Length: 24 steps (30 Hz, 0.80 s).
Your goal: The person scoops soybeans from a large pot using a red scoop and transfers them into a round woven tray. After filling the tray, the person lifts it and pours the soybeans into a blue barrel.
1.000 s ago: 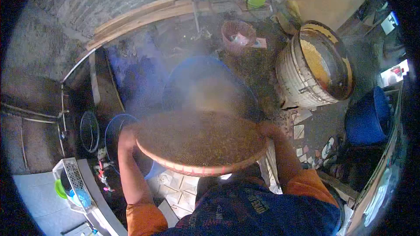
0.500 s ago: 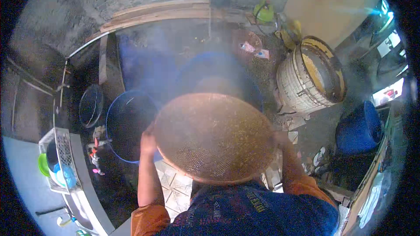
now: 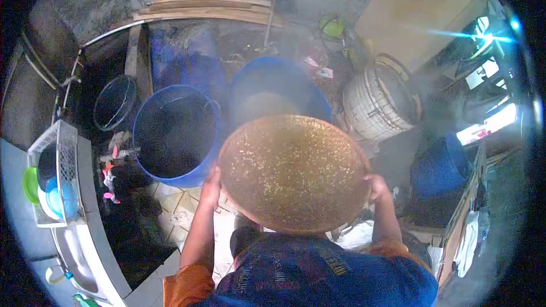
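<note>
A wide, round woven basket (image 3: 293, 176) with an orange-brown rim is held out in front of my chest. Small yellowish bits are scattered over its inside; what they are is too small to tell. My left hand (image 3: 211, 187) grips the rim on the left, and my right hand (image 3: 375, 186) holds the opposite side, its thumb on the edge. Just beyond the basket stands a big blue tub (image 3: 242, 77) with steam over it, partly covered by the basket's far edge. Dark contents show in a second blue tub (image 3: 147, 167) near my left hand.
A pale ribbed drum (image 3: 369, 105) leans at the right, with a blue barrel (image 3: 441, 167) nearer. A green gas cylinder (image 3: 333, 25) and wooden planks (image 3: 205, 10) lie along the back. At left are a tap (image 3: 108, 176), a dish rack (image 3: 71, 182) and a sink (image 3: 77, 253).
The basket has shifted slightly right and turned to show more of its inside, with the yellowish bits now spread out. The steam has thinned, and the view has swung a little to the right.
</note>
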### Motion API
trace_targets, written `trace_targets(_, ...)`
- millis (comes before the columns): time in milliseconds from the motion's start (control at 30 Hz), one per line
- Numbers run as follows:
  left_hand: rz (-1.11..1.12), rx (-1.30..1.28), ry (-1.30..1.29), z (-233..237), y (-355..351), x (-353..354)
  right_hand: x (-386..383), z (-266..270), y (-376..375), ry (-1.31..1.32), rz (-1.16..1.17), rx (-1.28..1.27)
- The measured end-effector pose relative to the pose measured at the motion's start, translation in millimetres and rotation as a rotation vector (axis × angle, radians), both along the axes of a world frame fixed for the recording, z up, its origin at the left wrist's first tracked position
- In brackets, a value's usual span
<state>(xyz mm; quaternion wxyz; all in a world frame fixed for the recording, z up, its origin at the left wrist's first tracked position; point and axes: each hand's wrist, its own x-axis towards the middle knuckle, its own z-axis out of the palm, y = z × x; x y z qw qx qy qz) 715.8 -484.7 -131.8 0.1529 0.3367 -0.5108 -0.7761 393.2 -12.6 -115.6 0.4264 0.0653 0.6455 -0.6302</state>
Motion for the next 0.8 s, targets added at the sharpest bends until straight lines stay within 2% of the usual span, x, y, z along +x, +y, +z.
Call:
trace_targets(33, -0.003, 0.027, 0.001, -7, 5, 7, -15, -34, 31, 0.017, 0.06, 0.051)
trace_targets(67, -0.005, 0.054, -0.003, -12, 12, 13, 4, -10, 17, 0.023, 0.06, 0.053)
trace_targets(133, 0.001, 0.088, -0.034, -14, 25, 29, 48, 36, -9, 0.016, -0.242, 0.202)
trace_targets(167, 0.007, 0.122, -0.072, -14, 34, 38, 42, 20, 9, 0.019, -0.24, 0.2)
trace_targets(233, 0.041, 0.152, -0.065, -39, 47, 53, 26, -19, 47, -0.027, -0.088, 0.059)
trace_targets(267, 0.011, 0.155, -0.132, -56, 50, 63, 42, -2, 39, -0.026, -0.086, 0.056)
trace_targets(300, -0.02, 0.157, -0.201, -73, 52, 73, 80, 46, 6, 0.069, -0.135, -0.052)
trace_targets(333, -0.039, 0.145, -0.26, -90, 56, 82, 102, 70, -9, 0.162, -0.185, -0.166)
trace_targets(367, -0.038, 0.133, -0.264, -100, 62, 91, 99, 53, 9, 0.158, -0.187, -0.178)
trace_targets(433, -0.034, 0.181, -0.411, -118, 74, 115, 96, 6, 55, -0.015, -0.305, -0.077)
trace_targets(467, -0.031, 0.173, -0.445, -128, 80, 127, 110, 2, 60, -0.034, -0.319, -0.086)
trace_targets(567, -0.167, 0.166, -0.596, -139, 92, 160, 156, -17, 73, -0.027, -0.473, -0.259)
trace_targets(600, -0.178, 0.146, -0.566, -137, 101, 176, 173, -27, 80, 0.038, -0.499, -0.287)
trace_targets(667, -0.192, 0.209, -0.54, -164, 98, 204, 202, -55, 93, 0.085, -0.527, -0.369)
trace_targets(700, -0.2, 0.22, -0.52, -169, 101, 209, 228, -20, 75, 0.089, -0.615, -0.282)
trace_targets(767, -0.188, 0.235, -0.562, -150, 109, 209, 216, -81, 107, 0.281, -0.468, -0.157)
trace_targets(800, -0.179, 0.236, -0.56, -148, 111, 210, 230, -63, 95, 0.286, -0.48, -0.16)
